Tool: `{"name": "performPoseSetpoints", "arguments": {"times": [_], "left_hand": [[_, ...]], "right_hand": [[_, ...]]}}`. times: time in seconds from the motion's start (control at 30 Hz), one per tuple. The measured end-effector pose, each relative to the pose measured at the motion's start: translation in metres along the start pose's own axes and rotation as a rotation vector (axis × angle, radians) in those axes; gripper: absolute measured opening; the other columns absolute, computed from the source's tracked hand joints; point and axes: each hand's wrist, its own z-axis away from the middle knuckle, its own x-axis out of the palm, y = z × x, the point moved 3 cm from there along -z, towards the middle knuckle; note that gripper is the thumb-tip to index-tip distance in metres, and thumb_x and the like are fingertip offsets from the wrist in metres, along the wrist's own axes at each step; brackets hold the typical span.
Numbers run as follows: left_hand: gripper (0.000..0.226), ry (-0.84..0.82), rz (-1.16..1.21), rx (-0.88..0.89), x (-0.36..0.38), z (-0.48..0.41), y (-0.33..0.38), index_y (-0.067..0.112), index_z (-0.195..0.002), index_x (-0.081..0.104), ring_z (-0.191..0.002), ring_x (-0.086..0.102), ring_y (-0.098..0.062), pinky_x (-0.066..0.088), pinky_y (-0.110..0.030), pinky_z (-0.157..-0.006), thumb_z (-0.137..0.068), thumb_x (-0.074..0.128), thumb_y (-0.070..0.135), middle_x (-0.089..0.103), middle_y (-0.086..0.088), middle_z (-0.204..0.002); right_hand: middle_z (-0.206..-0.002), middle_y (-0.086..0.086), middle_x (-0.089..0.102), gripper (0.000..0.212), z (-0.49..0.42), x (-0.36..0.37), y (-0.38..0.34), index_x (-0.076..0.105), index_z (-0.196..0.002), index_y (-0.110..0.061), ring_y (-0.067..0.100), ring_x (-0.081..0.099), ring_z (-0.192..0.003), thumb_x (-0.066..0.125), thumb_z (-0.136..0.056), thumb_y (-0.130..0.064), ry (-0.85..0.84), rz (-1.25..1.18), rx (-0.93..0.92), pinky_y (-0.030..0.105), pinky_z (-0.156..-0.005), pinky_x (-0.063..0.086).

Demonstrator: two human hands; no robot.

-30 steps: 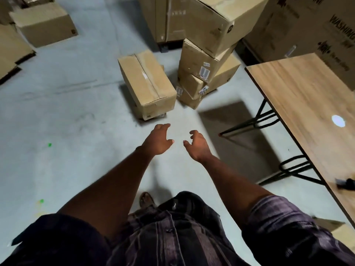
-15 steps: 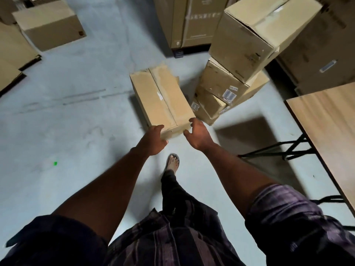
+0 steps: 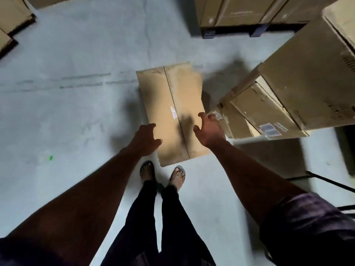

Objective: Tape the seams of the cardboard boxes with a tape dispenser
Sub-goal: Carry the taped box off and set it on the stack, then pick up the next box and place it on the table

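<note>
A long brown cardboard box point(image 3: 169, 104) lies on the grey floor right in front of my feet, with its centre seam running away from me and a small white scrap on the seam. My left hand point(image 3: 147, 139) hovers at the box's near left edge, fingers spread. My right hand point(image 3: 208, 127) is over the near right edge, fingers apart and curled. Both hands hold nothing. No tape dispenser is in view.
A leaning stack of cardboard boxes point(image 3: 288, 96) stands just right of the box. Large cartons on a pallet point(image 3: 240, 14) fill the back. Flattened cardboard point(image 3: 11, 22) lies at the far left. A black table leg point(image 3: 326, 179) shows at the right.
I have stepped up to the box and now look straight down on it. Both hands moved forward and apart to its near edges. The table has left the view.
</note>
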Motion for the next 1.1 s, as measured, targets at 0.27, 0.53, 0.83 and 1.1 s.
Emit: {"name": "performPoseSetpoints", "arguments": {"times": [0.27, 0.53, 0.83, 1.1], "left_hand": [[0.078, 0.082, 0.062, -0.099, 0.031, -0.162, -0.035, 0.01, -0.156, 0.025, -0.145, 0.026, -0.042, 0.034, -0.048, -0.114, -0.092, 0.06, 0.037, 0.02, -0.021, -0.16], [0.12, 0.199, 0.353, -0.199, 0.072, -0.224, -0.063, 0.004, -0.156, -0.016, -0.15, 0.012, -0.037, 0.022, -0.039, -0.117, -0.085, 0.077, 0.032, -0.004, -0.021, -0.165], [0.131, 0.241, 0.588, -0.167, 0.078, -0.243, -0.092, 0.014, -0.156, -0.001, -0.137, 0.038, -0.022, 0.038, -0.046, -0.114, -0.064, 0.091, 0.032, 0.032, -0.009, -0.154], [0.127, 0.264, 0.704, -0.161, 0.083, -0.242, -0.101, 0.029, -0.158, 0.004, -0.123, 0.046, -0.009, 0.039, -0.03, -0.108, -0.068, 0.093, 0.028, 0.044, 0.012, -0.143]], "right_hand": [[-0.142, 0.026, 0.042, 0.061, -0.15, 0.059, 0.032, 0.037, -0.152, -0.015, 0.044, 0.053, -0.123, 0.058, -0.098, -0.035, -0.026, 0.083, 0.066, 0.047, -0.099, 0.047], [-0.143, 0.028, 0.041, 0.092, -0.226, 0.117, 0.056, 0.01, -0.163, -0.017, 0.046, 0.049, -0.126, 0.06, -0.094, -0.051, -0.02, -0.114, 0.172, 0.047, -0.103, 0.044], [-0.131, -0.002, 0.065, 0.104, -0.252, 0.127, 0.082, 0.036, -0.149, -0.025, 0.018, 0.063, -0.119, 0.085, -0.065, -0.062, 0.014, -0.466, 0.298, 0.039, -0.105, 0.05], [-0.111, -0.009, 0.068, 0.064, -0.261, 0.133, 0.093, 0.051, -0.134, -0.011, -0.012, 0.065, -0.087, 0.086, -0.081, -0.018, -0.043, -0.667, 0.249, 0.008, -0.076, 0.051]]}}
